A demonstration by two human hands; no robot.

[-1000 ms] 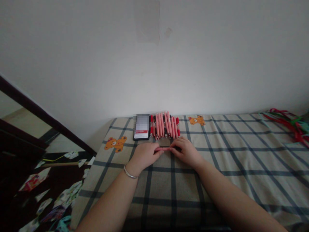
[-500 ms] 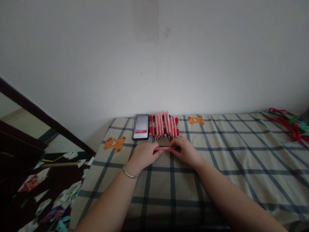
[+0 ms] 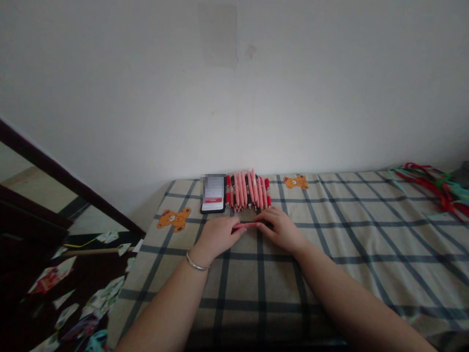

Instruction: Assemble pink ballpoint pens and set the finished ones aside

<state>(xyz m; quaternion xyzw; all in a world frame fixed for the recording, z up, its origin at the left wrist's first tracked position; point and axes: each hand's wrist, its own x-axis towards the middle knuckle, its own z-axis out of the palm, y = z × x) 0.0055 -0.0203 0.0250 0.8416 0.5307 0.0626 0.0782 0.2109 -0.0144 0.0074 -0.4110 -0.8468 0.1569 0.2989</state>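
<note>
Between my two hands a thin pink pen [image 3: 249, 225] lies level from side to side. My left hand [image 3: 220, 233], below a silver bangle, is closed round its left end. My right hand [image 3: 277, 228] pinches the other end between thumb and fingers. Both ends of the pen are hidden by the fingers. Just beyond my hands, a row of several pink, red and black pens [image 3: 241, 188] lies side by side on the checked cloth [image 3: 242, 274].
Left of the pen row lies a phone [image 3: 213, 194] with its screen lit. Red, green and pale blue ribbons [image 3: 436, 188] are heaped at the far right. A white wall [image 3: 311, 98] rises behind the cloth. Paper scraps [image 3: 104, 298] litter the dark area down at the left.
My right fingers have shifted slightly on the pen, and its right end no longer shows behind them. My left hand keeps its grip. The view has moved a little.
</note>
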